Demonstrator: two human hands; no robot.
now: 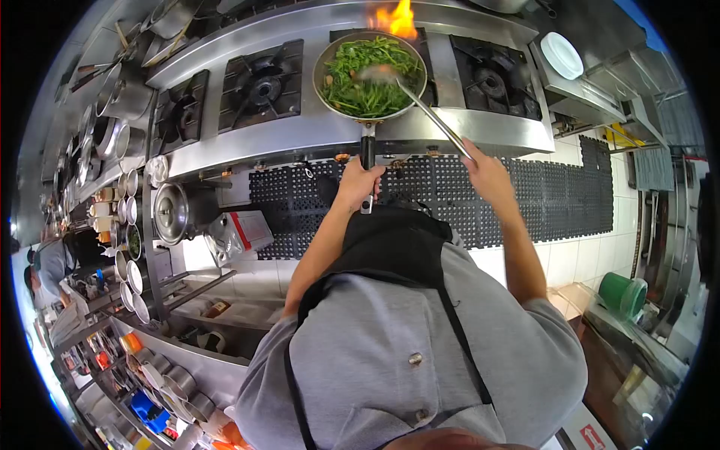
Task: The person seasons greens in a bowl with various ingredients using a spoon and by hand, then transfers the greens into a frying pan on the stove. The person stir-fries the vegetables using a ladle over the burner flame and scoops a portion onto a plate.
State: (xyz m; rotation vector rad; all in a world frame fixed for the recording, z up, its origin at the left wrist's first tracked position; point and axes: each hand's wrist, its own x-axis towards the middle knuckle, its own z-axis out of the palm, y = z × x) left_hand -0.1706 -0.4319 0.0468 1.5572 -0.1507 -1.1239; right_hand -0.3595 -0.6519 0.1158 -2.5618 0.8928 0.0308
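My left hand (360, 182) is closed round the handle (367, 148) of the pan (320, 82), my right hand (489, 176) wrapped round the spoon (439, 123) in the greens (373, 61). Pan's on the stove (480, 126), flame (401, 19) leaping behind — too much heat could scorch them; a rough stir could spill them.

The left forearm (322, 249) reaches forward and slants inward, ending in the left grip (361, 182), its fingers curled closed near the midline. The right forearm (521, 247) also reaches forward, leaning slightly inward; the right grip (491, 178), well apart from the left, is curled likewise, its back facing up.
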